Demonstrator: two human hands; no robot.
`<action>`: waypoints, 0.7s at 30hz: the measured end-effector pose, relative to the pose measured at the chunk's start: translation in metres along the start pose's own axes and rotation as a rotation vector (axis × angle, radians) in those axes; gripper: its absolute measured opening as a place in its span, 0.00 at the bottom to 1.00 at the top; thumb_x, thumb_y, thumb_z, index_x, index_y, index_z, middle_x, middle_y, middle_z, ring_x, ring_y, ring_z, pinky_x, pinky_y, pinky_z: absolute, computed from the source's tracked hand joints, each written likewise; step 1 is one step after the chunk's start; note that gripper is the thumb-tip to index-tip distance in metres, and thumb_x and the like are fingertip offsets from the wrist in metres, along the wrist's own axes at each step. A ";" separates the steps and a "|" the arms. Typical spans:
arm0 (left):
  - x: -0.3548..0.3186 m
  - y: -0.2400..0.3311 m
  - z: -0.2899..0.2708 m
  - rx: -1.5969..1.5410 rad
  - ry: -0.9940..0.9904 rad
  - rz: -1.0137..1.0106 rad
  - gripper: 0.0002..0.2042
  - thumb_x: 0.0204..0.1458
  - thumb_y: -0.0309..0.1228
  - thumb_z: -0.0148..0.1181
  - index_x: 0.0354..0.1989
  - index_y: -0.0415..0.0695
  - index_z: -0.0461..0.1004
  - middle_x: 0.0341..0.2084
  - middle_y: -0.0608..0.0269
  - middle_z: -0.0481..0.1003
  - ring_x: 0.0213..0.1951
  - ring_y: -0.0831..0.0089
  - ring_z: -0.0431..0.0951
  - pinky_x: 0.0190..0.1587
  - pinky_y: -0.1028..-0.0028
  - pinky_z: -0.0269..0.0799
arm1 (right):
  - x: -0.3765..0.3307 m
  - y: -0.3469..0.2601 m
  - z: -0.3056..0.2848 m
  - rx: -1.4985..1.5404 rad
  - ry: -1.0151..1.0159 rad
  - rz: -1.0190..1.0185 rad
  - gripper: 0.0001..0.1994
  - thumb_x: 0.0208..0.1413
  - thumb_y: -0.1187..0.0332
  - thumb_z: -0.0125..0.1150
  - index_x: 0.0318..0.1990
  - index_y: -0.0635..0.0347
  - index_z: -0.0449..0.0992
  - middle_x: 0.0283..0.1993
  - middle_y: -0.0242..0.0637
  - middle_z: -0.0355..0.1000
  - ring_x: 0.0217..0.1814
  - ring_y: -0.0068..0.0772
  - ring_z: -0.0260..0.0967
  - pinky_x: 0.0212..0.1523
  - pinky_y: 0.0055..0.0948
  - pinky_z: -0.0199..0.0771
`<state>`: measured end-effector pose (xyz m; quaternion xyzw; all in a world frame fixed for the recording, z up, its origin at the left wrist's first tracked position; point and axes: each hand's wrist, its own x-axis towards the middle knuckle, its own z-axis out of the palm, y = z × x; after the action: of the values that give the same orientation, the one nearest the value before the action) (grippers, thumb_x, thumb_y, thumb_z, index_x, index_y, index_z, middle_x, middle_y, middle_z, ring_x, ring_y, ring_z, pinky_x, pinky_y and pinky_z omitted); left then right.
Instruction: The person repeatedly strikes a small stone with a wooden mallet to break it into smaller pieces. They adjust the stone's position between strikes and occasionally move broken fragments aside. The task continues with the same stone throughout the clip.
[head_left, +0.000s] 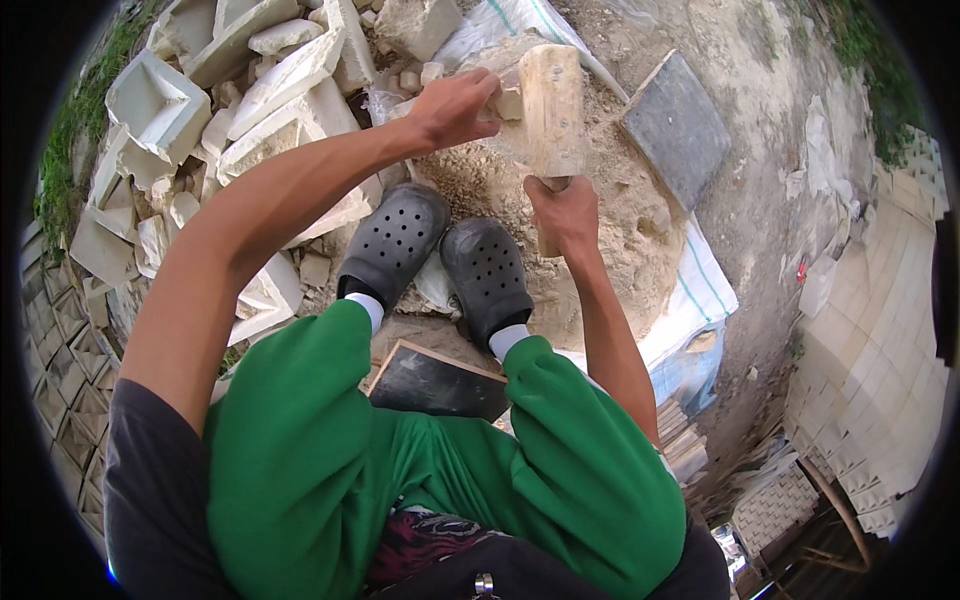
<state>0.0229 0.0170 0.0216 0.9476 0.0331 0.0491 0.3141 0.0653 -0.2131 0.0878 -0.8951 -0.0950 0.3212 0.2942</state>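
My right hand (pixel 567 215) is wrapped round the short handle of a wooden mallet, whose pale, thick block-shaped head (pixel 553 110) points away from me. To the left, my left hand (pixel 455 108) is closed, its fingertips on a small pale chunk of stone or plaster (pixel 509 103) beside the mallet head. How far the fingers wrap round the chunk is partly hidden. Below both hands lies a heap of beige crumbs and powder (pixel 620 230), spread over a white woven sheet (pixel 705 275) with blue-green stripes.
Broken white cast blocks (pixel 290 85) are piled at the left, one a hollow square piece (pixel 160 110). A grey square slab (pixel 677 130) lies right of the heap. My grey clogs (pixel 395 235) stand at its near edge, before a dark board (pixel 440 382). Stacked pale blocks (pixel 860 350) line the right.
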 end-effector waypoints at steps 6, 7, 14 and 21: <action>-0.002 -0.003 0.001 -0.011 -0.001 0.000 0.19 0.49 0.39 0.70 0.44 0.41 0.73 0.42 0.54 0.77 0.42 0.51 0.80 0.43 0.59 0.77 | -0.003 -0.015 -0.022 0.214 0.060 -0.015 0.17 0.54 0.61 0.69 0.38 0.70 0.79 0.24 0.39 0.77 0.21 0.30 0.77 0.25 0.33 0.76; -0.003 -0.003 0.001 -0.006 0.002 0.003 0.19 0.49 0.39 0.70 0.44 0.41 0.73 0.42 0.53 0.77 0.42 0.51 0.80 0.43 0.59 0.77 | -0.003 -0.007 -0.016 0.302 0.074 -0.088 0.16 0.54 0.61 0.69 0.38 0.70 0.79 0.24 0.39 0.77 0.20 0.30 0.76 0.25 0.33 0.76; -0.002 -0.001 -0.002 0.012 -0.014 0.016 0.20 0.49 0.38 0.70 0.44 0.40 0.71 0.42 0.53 0.76 0.43 0.51 0.79 0.44 0.58 0.77 | -0.001 -0.005 -0.014 0.198 -0.030 0.115 0.16 0.51 0.60 0.68 0.38 0.68 0.82 0.28 0.45 0.81 0.24 0.35 0.80 0.31 0.34 0.78; -0.006 -0.004 -0.009 0.033 0.002 0.018 0.20 0.47 0.37 0.69 0.44 0.41 0.71 0.42 0.54 0.75 0.44 0.51 0.79 0.44 0.59 0.76 | 0.008 0.018 0.000 0.261 0.116 -0.174 0.20 0.51 0.59 0.68 0.40 0.72 0.81 0.30 0.47 0.82 0.31 0.41 0.82 0.37 0.38 0.79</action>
<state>0.0160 0.0252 0.0255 0.9528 0.0256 0.0523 0.2981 0.0713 -0.2253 0.0732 -0.8547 -0.1126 0.2517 0.4399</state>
